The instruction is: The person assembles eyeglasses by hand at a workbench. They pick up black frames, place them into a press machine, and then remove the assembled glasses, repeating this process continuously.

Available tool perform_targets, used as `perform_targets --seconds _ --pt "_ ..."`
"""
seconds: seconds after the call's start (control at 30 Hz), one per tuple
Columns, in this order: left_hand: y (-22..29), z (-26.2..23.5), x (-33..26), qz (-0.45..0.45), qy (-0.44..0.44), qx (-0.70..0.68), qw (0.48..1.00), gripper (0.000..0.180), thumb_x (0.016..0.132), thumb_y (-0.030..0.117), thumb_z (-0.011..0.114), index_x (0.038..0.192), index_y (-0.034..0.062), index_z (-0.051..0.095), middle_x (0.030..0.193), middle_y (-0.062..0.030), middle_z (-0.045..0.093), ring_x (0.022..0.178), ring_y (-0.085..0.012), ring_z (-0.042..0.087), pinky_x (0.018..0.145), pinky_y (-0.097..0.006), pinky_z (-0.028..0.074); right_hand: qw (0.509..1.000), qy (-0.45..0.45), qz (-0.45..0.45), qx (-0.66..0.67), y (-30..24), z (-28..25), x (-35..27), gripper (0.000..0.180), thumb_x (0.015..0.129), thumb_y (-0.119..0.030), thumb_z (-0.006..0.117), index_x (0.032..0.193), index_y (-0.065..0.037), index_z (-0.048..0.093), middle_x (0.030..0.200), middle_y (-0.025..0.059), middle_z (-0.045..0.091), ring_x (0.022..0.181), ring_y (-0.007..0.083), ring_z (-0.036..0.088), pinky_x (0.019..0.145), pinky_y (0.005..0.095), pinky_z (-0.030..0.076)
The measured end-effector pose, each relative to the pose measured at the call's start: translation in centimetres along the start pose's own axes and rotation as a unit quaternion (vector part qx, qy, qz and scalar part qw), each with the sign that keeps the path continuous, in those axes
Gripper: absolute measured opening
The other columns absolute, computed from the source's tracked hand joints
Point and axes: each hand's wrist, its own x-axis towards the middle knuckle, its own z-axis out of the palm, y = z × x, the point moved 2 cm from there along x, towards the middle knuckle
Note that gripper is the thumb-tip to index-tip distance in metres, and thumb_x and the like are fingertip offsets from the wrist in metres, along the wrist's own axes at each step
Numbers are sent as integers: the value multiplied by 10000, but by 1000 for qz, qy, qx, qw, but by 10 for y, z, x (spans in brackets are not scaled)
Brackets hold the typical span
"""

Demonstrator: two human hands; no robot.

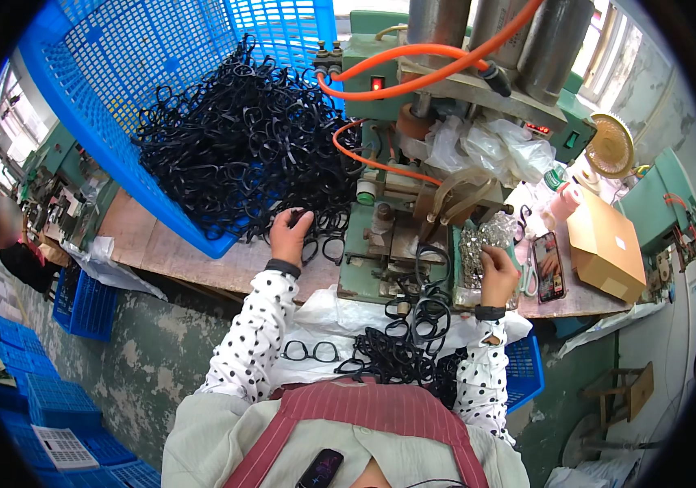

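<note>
Two hands work mid-frame: left hand (pixel 289 236), grip clamped on black glasses frames (pixel 242 146) spilling from the blue basket (pixel 96 106); right hand (pixel 498 275), grip pinched on shiny metal parts (pixel 478 240).

A big tangled heap of black spectacle frames (pixel 242 138) fills the tilted blue mesh basket (pixel 96 106) at the far left, spilling over its lower rim onto the wooden tabletop (pixel 202 260). The left hand (pixel 289 234) lies on the spilled frames at the heap's near edge, fingers curled around 1 of them. To the right, the right hand (pixel 498 275) rests at a small tray of shiny metal parts (pixel 482 240) beside the green machine. A second, smaller pile of black frames (pixel 405 350) lies near the person's lap.
</note>
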Motion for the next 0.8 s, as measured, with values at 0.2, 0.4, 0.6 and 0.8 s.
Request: perform_targets --seconds 0.2,0.4,0.6,0.8 --pt "-3 28 -31 245 46 275 929 169 844 201 683 872 41 637 934 -117 604 917 -307 539 828 -415 412 989 -80 6 120 -83 18 -12 160 795 -1 683 950 15 721 821 37 696 723 78 593 675 219 474" --pt "14 27 -54 207 -11 275 939 186 922 232 602 1020 74 618 890 -143 647 767 -360 623 640 -432 482 979 -115 -34 165 -121 25 -29 159 807 -1 676 958 14 722 862 38 695 698 70 555 643 213 438" --pt "84 33 -65 240 -6 152 959 164 909 130 587 1033 34 633 916 -113 658 842 -302 601 765 -374 447 968 -137 41 206 -114 41 -31 364 743 -8 735 1091 21 631 831 60 667 677 72 554 596 191 418" --pt "147 38 -91 443 -50 110 888 245 825 13 596 1065 40 635 952 -107 652 859 -303 588 829 -388 446 974 -149 56 164 -131 47 -24 503 736 -5 730 1192 20 521 904 95 663 781 105 634 641 233 472"
